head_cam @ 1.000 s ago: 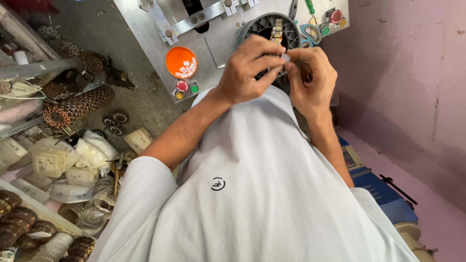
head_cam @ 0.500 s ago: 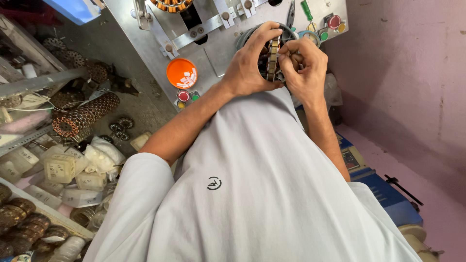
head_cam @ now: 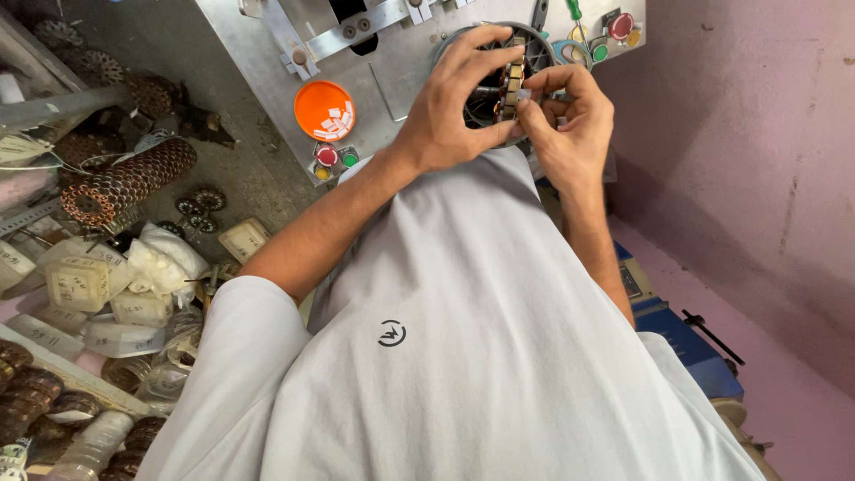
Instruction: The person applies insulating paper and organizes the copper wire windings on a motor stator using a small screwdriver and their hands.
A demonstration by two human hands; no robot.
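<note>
Both arms reach up to the round metal ring [head_cam: 509, 85]. The left hand [head_cam: 450, 111] wraps its fingers around the ring. The right hand [head_cam: 570, 120] pinches its near edge.

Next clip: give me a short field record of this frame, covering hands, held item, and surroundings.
left hand: fingers spread, gripping the ring-shaped motor stator
right hand: pinching a small white slip at the stator's edge
backdrop: grey metal panel with an orange dish holding white slips
person's left side: stack of wound stators, white cartons
</note>
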